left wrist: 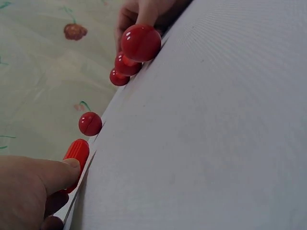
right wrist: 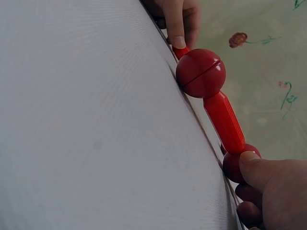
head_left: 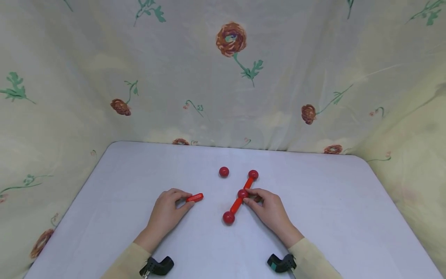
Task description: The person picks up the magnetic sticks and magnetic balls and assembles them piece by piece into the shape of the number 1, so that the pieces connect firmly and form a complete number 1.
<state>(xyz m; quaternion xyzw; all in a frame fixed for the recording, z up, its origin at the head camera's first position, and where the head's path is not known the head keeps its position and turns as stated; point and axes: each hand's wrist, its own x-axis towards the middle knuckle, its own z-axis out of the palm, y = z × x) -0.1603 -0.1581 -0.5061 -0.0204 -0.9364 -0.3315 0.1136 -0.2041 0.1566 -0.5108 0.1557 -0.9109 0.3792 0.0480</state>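
Near the table's (head_left: 313,217) front edge, the left hand (head_left: 166,212) pinches a loose red rod (head_left: 194,198) while the right hand (head_left: 270,211) apparently pinches (fingers partly hidden) the ball-and-rod chain's (head_left: 240,197) middle ball.

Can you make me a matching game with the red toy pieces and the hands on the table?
Things:
1. loose red ball
2. short red rod
3. chain of balls and rods
4. table

Places or states:
A. held at its middle ball by the right hand
B. pale and flat, under everything
C. lying alone, touched by no hand
D. pinched at one end by the left hand

Pairs: 1-C, 2-D, 3-A, 4-B
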